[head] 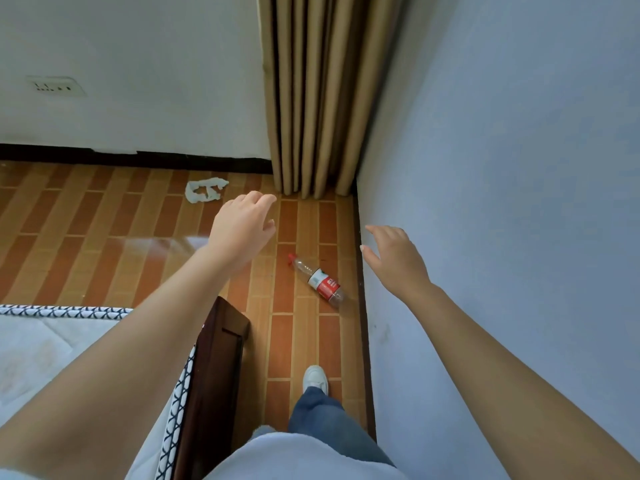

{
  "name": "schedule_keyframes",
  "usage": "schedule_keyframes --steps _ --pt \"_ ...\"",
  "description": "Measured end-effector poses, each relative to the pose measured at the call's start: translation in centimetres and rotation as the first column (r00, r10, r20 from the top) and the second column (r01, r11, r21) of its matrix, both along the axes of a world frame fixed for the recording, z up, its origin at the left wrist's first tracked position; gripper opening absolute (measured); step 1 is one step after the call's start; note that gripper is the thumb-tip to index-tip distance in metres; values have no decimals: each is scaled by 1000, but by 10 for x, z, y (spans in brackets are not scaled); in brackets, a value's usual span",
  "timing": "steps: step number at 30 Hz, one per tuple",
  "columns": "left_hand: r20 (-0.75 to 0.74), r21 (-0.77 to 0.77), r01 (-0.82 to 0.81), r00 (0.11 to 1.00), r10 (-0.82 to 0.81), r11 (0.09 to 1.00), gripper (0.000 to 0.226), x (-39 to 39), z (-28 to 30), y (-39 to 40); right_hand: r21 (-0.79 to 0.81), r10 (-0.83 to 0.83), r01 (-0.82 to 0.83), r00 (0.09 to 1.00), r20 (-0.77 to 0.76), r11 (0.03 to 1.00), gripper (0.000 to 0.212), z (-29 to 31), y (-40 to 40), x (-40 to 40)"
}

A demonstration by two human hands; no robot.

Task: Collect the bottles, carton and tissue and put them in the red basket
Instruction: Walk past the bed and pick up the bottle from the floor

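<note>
Two hands are out in front, both empty. Left hand (242,230) reaches across the middle of the frame, fingers loosely extended, grip released, holding nothing. Right hand (398,258) hangs at right of centre, just beside the blue wall (502,168), fingers spread and relaxed, grip released too.

Down on the floor (104,237), between the two hands and a little lower in frame, lies the bottle (320,281): clear plastic, red cap, red and white label, on its side, cap pointing to the upper left, base close to the dark skirting along the wall. Neither hand touches it.

Tissue (204,190) sits crumpled on the floor in the upper middle, left of the left hand, near the far white wall and not far from the curtain (311,98), which drops in beige folds to the corner.

Lower left, a bed (52,358) with a patterned edge and a dark wooden frame. Bottom centre, a white shoe (315,377) and a blue trouser leg stand on the floor. A socket (57,86) shows upper left.
</note>
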State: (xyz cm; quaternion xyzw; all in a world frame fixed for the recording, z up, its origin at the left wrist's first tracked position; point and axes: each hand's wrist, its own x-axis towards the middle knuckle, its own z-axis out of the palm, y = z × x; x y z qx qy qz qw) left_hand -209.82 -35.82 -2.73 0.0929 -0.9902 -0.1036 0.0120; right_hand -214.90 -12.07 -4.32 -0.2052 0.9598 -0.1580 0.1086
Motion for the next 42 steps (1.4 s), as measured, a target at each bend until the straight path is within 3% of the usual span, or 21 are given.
schedule_keyframes --steps 9,13,18,28,35,42 --pt "90 36 -6 996 2 999 47 -39 -81 -17 45 -38 33 994 99 998 47 -85 -15 -40" --pt "88 32 10 996 -13 999 47 -53 -167 -22 16 -59 58 991 120 998 51 -167 -22 -53" --pt "100 47 18 995 -23 999 46 -62 -314 -25 39 -85 81 988 128 996 57 -297 -35 -66" --pt "217 59 29 975 -41 998 48 -82 -576 -30 139 -36 8 979 199 990 69 -549 -50 -105" --pt "330 12 1 944 -5 1000 52 -82 -687 -30 137 -68 34 966 249 990 75 -656 -55 -120" --pt "548 35 14 836 -31 999 58 -68 -758 -23 185 -94 53 971 222 981 89 -711 -57 -119"
